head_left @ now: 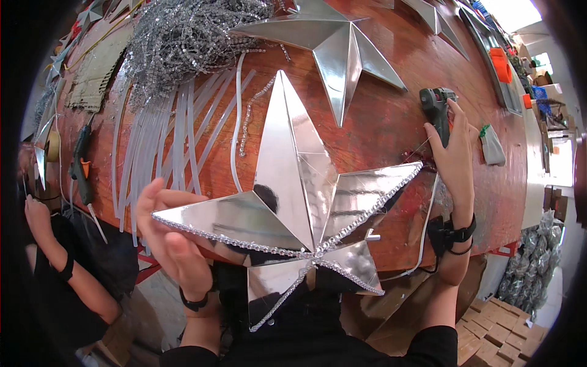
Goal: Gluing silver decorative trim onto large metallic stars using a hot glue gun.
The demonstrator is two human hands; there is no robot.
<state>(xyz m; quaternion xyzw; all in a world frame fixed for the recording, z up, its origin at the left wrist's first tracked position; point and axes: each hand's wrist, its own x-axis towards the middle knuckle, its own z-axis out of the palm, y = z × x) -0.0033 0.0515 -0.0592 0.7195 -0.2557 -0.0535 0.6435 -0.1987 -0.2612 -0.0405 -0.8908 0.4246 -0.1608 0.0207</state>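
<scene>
The left hand [174, 241] gripped the near arm of a mirrored silver star [293, 208] edged with crystal trim, lying on the red wooden worktop [391, 122]. At three o'clock, the right hand [455, 156] clasped a glue gun [437, 110]. Farther off, at eleven o'clock, lay glue sticks [177, 134] and tangled crystal chain [189, 37].

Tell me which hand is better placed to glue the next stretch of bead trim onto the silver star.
Right. The right hand already grips the glue gun, its nozzle near the silver star's right tip. The left hand is occupied steadying the star's left point.

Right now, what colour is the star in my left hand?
Mirror silver, ridges edged with clear bead trim; the star shows best in the head view.
</scene>
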